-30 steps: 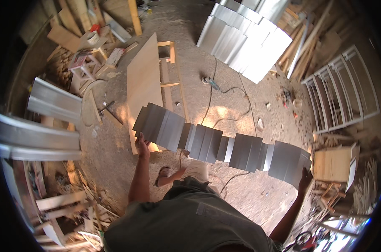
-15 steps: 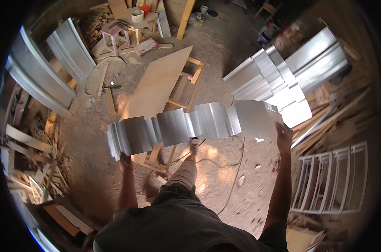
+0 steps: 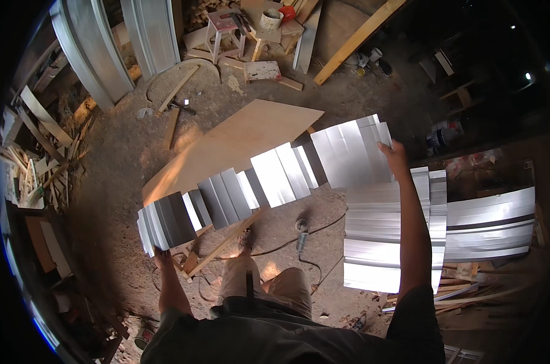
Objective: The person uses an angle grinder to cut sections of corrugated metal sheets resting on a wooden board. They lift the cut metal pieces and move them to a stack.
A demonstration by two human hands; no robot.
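Long ribbed metal sheet (image 3: 269, 179), held aloft

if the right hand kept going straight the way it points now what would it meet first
The right hand grips the corrugated metal sheet and points up-frame; beyond lies bare dirt floor, then probably the long wooden beam, though depth is unclear.

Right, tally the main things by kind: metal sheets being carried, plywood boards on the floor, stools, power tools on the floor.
Corrugated metal sheet carried, left hand and right hand at its ends: 1
Plywood board on the floor: 1
Pink stool: 1
Corded power tool on the floor: 1
Total: 4
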